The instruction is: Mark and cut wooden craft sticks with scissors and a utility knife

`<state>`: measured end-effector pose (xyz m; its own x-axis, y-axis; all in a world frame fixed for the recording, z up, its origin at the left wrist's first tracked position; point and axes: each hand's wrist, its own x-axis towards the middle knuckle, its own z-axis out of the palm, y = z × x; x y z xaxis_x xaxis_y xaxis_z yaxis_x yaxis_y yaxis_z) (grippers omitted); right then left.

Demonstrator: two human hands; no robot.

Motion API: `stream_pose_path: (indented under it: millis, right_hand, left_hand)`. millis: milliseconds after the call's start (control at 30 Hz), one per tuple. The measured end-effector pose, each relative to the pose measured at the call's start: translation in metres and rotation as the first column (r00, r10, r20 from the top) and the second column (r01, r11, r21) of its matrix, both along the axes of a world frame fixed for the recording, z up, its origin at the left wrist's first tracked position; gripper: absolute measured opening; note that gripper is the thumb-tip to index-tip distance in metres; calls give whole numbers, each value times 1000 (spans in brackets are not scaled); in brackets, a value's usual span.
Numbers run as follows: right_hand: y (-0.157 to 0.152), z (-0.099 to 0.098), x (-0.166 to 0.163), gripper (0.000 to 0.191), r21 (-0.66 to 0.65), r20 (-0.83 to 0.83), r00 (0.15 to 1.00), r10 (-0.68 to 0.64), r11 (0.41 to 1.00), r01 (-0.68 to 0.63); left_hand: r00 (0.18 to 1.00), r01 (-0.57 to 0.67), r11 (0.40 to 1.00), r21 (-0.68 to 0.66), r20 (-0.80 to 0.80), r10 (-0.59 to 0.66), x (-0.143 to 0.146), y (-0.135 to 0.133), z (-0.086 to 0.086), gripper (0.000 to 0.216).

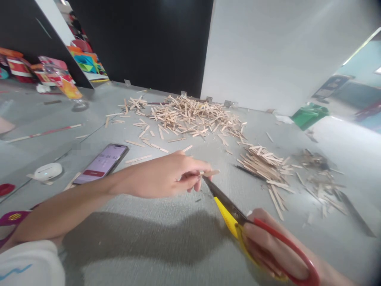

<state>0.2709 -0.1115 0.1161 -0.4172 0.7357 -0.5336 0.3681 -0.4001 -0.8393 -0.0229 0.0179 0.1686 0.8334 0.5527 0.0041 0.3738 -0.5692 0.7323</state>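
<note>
Between the thumb and fingers of my left hand [174,172] is a short flat wooden stick [212,173], its free end pointing right. My right hand [264,234] grips a pair of scissors [230,210] with red and yellow handles. The dark blades reach up and left, and their tips meet the stick close to my left fingertips. Whether the blades have closed through the wood I cannot make out. Below the tips a small dark scrap [198,200] lies on the grey table [143,242].
A wide heap of cut sticks [196,113] lies at the back, with longer sticks [262,165] stacked at right. On the left are a phone [102,163], a white rounded case [48,171] and a bottle [64,81]. A white container [32,264] stands at front left.
</note>
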Motion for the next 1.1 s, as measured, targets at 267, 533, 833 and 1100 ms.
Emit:
stream_pose_path:
  millis: [267,533,833,1100]
  right_hand:
    - [1,-31,0,77,-75,-304,947,-108,993,89]
    - [11,-58,3,74,-268,-605,757,-247,958,99]
    - [-4,-37,9,59,27,-409,908,-95,993,116]
    - [-11,-28,12,59,-55,-265,959,-100,995,88]
  left_hand:
    - [999,-20,998,-67,23,22,5,5,-5,25]
    - [984,-175,984,8,-12,176,9,8,-17,19]
    - [965,-258,965,49,-34,260,11,-3,-2,29]
    - [980,-197,980,44,4,197,11,-5,-3,33]
